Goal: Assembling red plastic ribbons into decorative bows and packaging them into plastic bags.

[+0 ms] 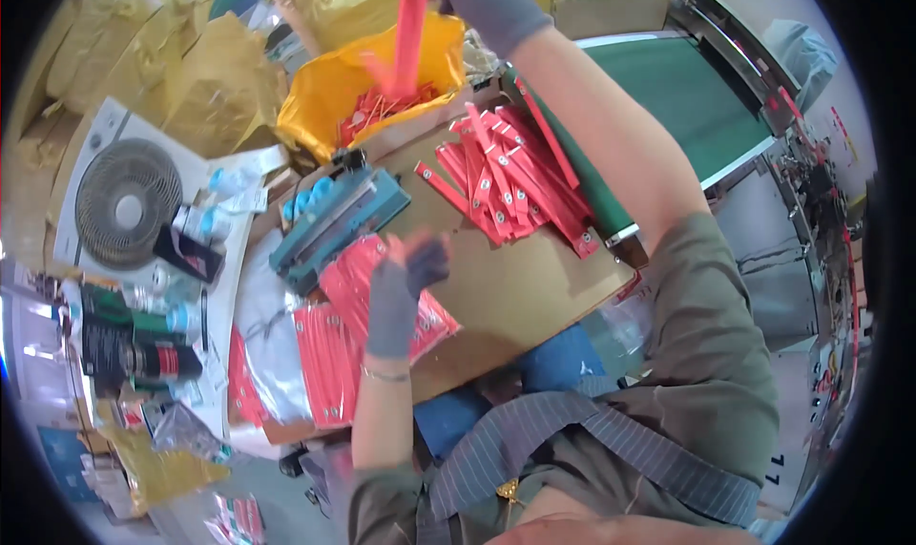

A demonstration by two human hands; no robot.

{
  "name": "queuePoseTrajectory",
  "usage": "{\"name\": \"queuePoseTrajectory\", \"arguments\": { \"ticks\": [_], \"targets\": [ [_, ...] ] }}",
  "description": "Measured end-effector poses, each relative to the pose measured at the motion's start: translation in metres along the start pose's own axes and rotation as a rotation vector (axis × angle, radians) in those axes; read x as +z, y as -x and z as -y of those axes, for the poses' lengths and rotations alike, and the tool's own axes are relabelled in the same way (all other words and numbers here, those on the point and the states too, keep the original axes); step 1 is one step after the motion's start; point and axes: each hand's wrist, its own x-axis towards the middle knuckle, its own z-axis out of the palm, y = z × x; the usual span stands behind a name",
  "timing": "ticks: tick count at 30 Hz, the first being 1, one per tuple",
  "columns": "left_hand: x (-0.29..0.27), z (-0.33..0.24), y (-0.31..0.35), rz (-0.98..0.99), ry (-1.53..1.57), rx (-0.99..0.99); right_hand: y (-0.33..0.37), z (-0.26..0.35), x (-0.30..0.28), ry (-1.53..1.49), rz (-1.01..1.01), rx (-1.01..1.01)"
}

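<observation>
My right hand (489,12), in a grey glove, is raised at the top edge. Its fingers, partly cut off by the frame, are closed on a long red strip (410,34) that hangs over a yellow-lined bin (303,115) with red pieces inside. My left hand (399,292), also gloved with bare fingertips, hovers over or touches clear bags of red strips (358,282); motion blurs its fingers. Another bagged red bundle (326,364) lies beside its wrist. A loose pile of red strips (506,178) is spread on the brown board (506,302), right of centre.
A blue-grey bench sealer-like device (343,216) stands left of the board. Farther left are a white fan (129,201), a phone (188,254) and a dark flask (162,361). A green conveyor belt (668,106) runs at the right. Yellow bags (224,87) crowd the back.
</observation>
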Motion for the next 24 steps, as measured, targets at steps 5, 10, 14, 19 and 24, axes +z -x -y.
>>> {"name": "queuePoseTrajectory", "arguments": {
  "ticks": [5,10,14,19,24],
  "targets": [
    [0.044,-0.039,0.017,0.082,-0.108,0.246,0.175,0.005,0.014,0.094,0.423,0.289],
    [0.024,-0.011,0.082,-0.276,-0.709,0.042,0.248,0.018,-0.016,-0.102,0.479,0.621],
    [-0.146,-0.006,0.150,-0.794,-1.093,0.542,0.273,0.024,-0.059,-0.018,0.342,0.750],
    [-0.274,-0.085,0.219,-1.250,-2.044,0.153,0.309,0.020,-0.098,0.137,0.313,0.926],
    [-0.375,-0.112,0.233,-1.203,-2.295,0.090,0.308,0.024,-0.081,0.210,0.301,0.927]
  ]
}}
